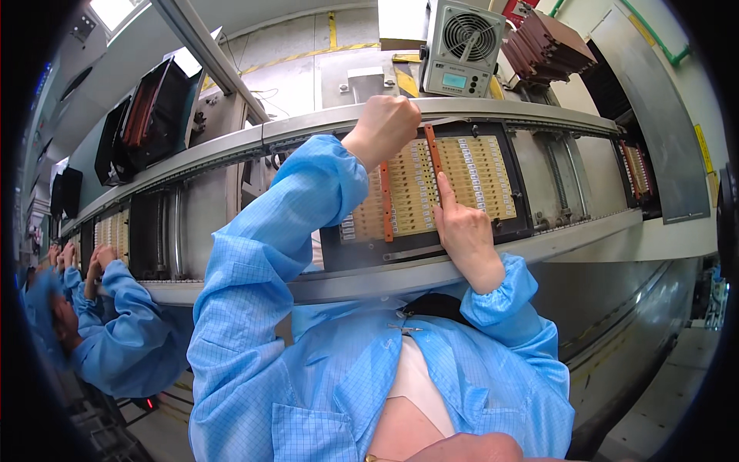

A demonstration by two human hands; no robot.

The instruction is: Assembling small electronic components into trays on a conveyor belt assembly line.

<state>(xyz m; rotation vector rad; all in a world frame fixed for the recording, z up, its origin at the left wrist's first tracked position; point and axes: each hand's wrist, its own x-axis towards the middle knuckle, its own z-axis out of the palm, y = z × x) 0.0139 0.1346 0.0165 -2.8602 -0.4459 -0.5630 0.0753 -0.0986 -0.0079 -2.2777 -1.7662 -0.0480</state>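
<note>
Both hands are on the job, as the head view shows! Up at the far side, the left hand (385,131) is curled tight, knuckles up, just beside the far end of a slim orange-red bar with small holes (433,150); whether anything is pinched under those fingers I cannot tell. Closer in, the right hand (468,235) is unclenched, index finger stretched forward, its tip right at the near part of that same bar.

And what's beneath them? It's a cream-yellow panel packed with rows of small white and dark parts (485,185), seated in a black rectangular frame (350,258). Left of the first bar, a second orange-red bar (387,204) runs across the panel, roughly parallel. Frame and all, it sits between the pale metal rails of a conveyor (570,239), squarely before the person in the blue checked smock (323,400).

Look beyond the far rail: a light-grey box with a round fan grille and a glowing screen (462,50), and to its right a stack of reddish-brown slabs (546,46). Over on the left, a co-worker in matching blue (135,339) leans in, hands at another cream panel (115,231) farther along the line.
</note>
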